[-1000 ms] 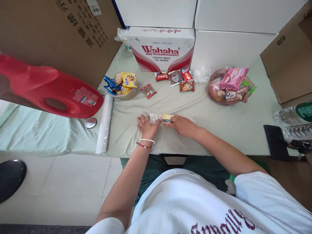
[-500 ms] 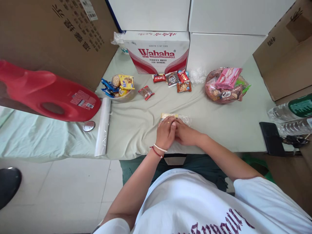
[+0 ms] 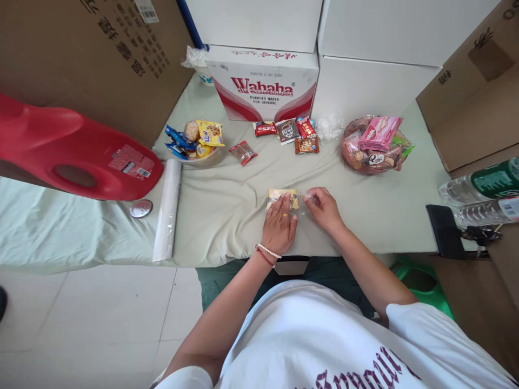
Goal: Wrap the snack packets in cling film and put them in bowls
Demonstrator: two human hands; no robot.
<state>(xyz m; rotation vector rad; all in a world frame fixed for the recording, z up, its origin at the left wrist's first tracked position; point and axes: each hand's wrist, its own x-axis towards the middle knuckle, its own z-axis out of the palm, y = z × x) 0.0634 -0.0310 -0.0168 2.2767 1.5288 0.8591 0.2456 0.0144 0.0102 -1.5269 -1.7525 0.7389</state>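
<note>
A small yellow snack packet (image 3: pixel 274 193) lies on the cloth right in front of me, partly covered by clear plastic wrap (image 3: pixel 300 205). My left hand (image 3: pixel 279 226) rests flat on the packet, fingers stretched out over it, and hides its near side. Just to the right, my right hand (image 3: pixel 325 209) pinches the loose end of the plastic wrap between thumb and fingers. Whether the film goes all the way round the packet I cannot tell.
Several wrapped snacks (image 3: pixel 287 131) lie before the Wahaha box (image 3: pixel 263 89). Snack bowls stand left (image 3: pixel 214 160) and right (image 3: pixel 352 162). A film roll (image 3: pixel 166 210), red jug (image 3: pixel 101 167), badge (image 3: pixel 141 208), bottles (image 3: pixel 482 210) and black phone (image 3: pixel 445 231) lie toward the sides.
My hands, together over the packet before, have parted. The right moved right with the wrap's end; the left flattened on the packet. The camera view shifted slightly.
</note>
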